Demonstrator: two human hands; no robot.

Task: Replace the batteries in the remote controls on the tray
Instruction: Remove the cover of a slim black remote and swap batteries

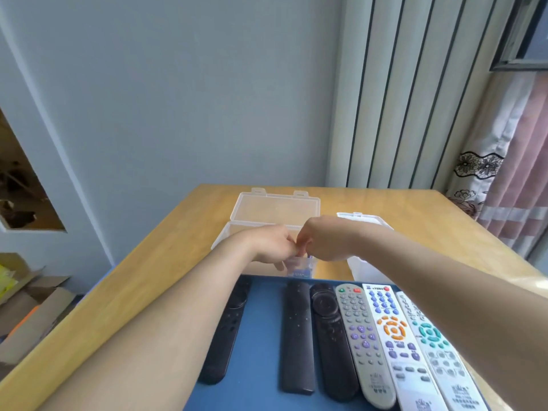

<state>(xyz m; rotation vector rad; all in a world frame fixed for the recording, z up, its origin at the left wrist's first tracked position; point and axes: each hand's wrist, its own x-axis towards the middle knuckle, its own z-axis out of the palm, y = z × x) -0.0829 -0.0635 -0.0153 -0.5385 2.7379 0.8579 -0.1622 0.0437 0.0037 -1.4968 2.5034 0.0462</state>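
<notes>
Several remote controls lie side by side on a blue tray [261, 366]: three black ones [297, 336] on the left and middle, a grey one [360, 342] and two white ones [394, 339] on the right. Above the tray's far edge my left hand [274, 243] and my right hand [321, 240] meet, both pinching a small clear pack of batteries [299, 266] with blue print. The pack hangs in front of an open clear plastic box [275, 207]. My fingertips are hidden behind the hands.
The tray sits on a wooden table [166, 262]. A second white plastic box [363, 219] stands right of the clear one, partly behind my right arm. Cardboard boxes [26, 307] lie on the floor at left; a curtain [510, 173] hangs at right.
</notes>
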